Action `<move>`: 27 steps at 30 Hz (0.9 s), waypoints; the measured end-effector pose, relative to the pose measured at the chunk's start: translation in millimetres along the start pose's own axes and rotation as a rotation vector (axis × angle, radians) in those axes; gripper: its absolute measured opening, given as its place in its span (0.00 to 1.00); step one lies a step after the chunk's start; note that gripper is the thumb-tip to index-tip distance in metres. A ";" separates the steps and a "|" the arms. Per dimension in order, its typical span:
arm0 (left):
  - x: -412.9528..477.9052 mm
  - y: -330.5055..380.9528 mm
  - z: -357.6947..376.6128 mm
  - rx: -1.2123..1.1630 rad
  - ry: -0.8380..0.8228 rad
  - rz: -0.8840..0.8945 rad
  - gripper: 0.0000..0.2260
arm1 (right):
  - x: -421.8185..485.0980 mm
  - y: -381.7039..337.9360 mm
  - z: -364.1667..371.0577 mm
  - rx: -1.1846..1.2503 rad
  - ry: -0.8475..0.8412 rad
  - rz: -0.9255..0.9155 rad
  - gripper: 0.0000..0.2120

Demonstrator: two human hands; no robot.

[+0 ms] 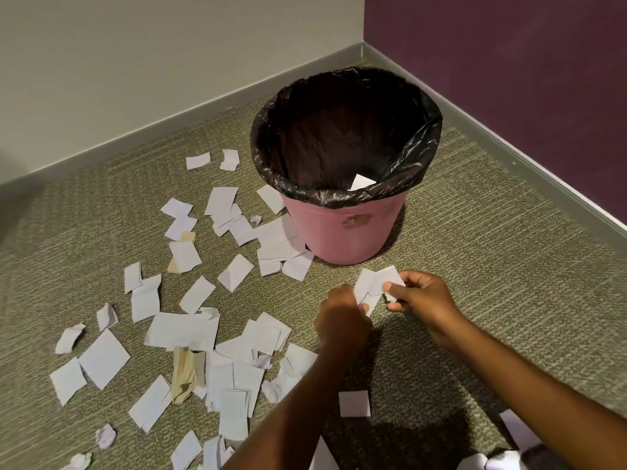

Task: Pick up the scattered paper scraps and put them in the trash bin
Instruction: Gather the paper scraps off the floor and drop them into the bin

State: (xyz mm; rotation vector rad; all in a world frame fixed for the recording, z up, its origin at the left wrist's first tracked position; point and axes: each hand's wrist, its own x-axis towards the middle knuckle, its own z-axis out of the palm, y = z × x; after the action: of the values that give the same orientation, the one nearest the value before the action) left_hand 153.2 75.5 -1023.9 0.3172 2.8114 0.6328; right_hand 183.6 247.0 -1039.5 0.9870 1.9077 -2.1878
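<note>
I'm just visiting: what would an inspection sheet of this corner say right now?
Surface: green-grey patterned carpet.
Job's things: pink plastic trash bin with black bag liner, one white scrap inside; many white paper scraps scattered left of the bin.
Clutter: crumpled tan paper.
Grippers: left hand and right hand together hold white scraps before the bin.
Cables: nothing seen.
Surroundings: beige wall, purple wall.

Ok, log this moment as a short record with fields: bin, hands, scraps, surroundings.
bin: pink trash bin with black liner, upright in the corner; one white scrap visible inside
hands: left hand and right hand together hold held scraps in front of the bin
scraps: many floor scraps on the carpet, mostly left of the bin
surroundings: purple wall on the right
</note>
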 end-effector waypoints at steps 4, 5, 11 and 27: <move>3.2 2.0 -0.5 -0.069 -0.024 -0.062 0.13 | -4.0 -4.0 -2.6 0.037 -0.013 0.015 0.04; 3.5 3.6 -2.8 -0.128 -0.038 -0.092 0.12 | -5.9 -6.3 -3.6 0.061 -0.017 0.021 0.04; 0.8 33.9 -31.0 -0.391 0.051 0.116 0.13 | -14.4 -48.4 -33.1 0.190 0.022 -0.009 0.13; 45.9 106.5 -246.2 -0.231 0.443 0.221 0.09 | -76.7 -254.7 -6.0 -0.003 0.059 -0.793 0.07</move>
State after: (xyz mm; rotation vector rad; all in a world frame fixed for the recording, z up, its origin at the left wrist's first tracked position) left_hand 57.5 85.3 -769.4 0.5014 3.0911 1.1976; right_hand 131.0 282.9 -781.1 0.2919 2.6524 -2.5096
